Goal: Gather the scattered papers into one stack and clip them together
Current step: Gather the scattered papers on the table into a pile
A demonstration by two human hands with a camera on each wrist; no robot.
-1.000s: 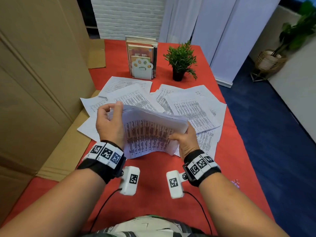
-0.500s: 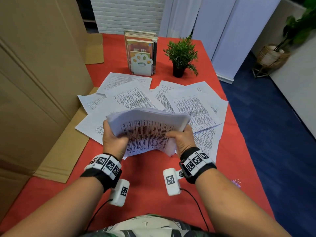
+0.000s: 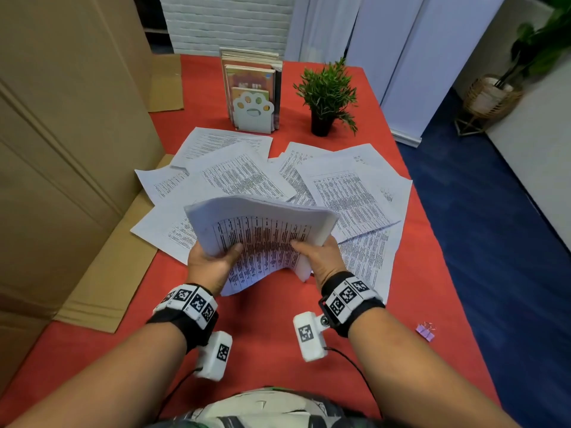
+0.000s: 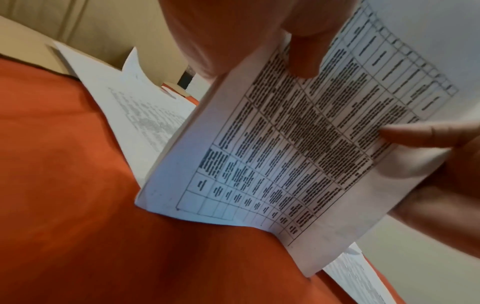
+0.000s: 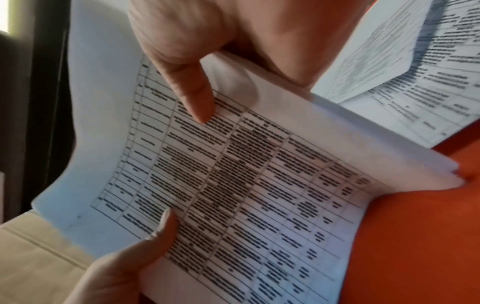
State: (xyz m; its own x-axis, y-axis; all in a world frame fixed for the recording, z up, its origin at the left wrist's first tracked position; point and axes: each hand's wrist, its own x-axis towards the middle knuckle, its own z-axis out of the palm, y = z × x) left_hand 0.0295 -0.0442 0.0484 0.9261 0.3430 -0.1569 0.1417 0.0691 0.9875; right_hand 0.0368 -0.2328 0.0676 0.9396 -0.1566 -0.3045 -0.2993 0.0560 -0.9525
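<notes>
A thick stack of printed papers (image 3: 262, 239) is held tilted above the red table, bowed across its width. My left hand (image 3: 213, 261) grips its left side, thumb on the printed face. My right hand (image 3: 318, 257) grips the right side the same way. In the left wrist view the stack of papers (image 4: 298, 154) shows my thumb on its top sheet; in the right wrist view the stack of papers (image 5: 246, 185) shows both thumbs. Several loose sheets (image 3: 349, 193) lie scattered behind the stack. A purple binder clip (image 3: 425, 331) lies at the right, near the table edge.
A paw-shaped bookend with books (image 3: 253, 97) and a small potted plant (image 3: 327, 97) stand at the back of the red table (image 3: 265, 341). Large cardboard panels (image 3: 61, 149) lean along the left side. The table's right edge drops to a blue floor.
My left hand has slid from the stack's upper left corner down to its lower left side. The stack has lowered a little and squared up; the right hand has kept its hold.
</notes>
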